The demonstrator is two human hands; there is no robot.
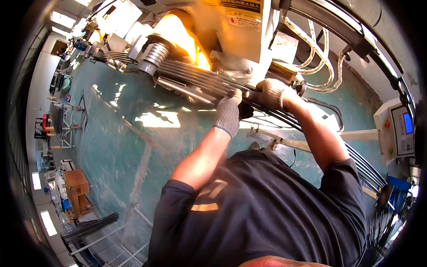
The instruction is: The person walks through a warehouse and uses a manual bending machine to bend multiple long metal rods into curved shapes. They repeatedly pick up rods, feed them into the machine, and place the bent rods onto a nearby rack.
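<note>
Several long, thin metal rods (195, 78) run side by side along the machine from upper left towards lower right. My left hand (227, 115), in a knitted work glove, grips the rods from the near side, with its thumb on top. Just to its right, my gloved right hand (272, 93) is closed around the same bundle. The fingertips of both hands are partly hidden by the rods. Left of my hands, a ribbed metal roller (154, 55) stands over the bundle. Past my right arm, the rods (362, 167) continue down to the right.
A bright orange-yellow glow (189, 38) lies on the machine behind the rods. Pale wrapped cables (327, 66) loop at upper right. A control panel (402, 127) with a blue screen stands at right. A wooden cabinet (76, 191) and a rack of dark rods (91, 227) are at lower left.
</note>
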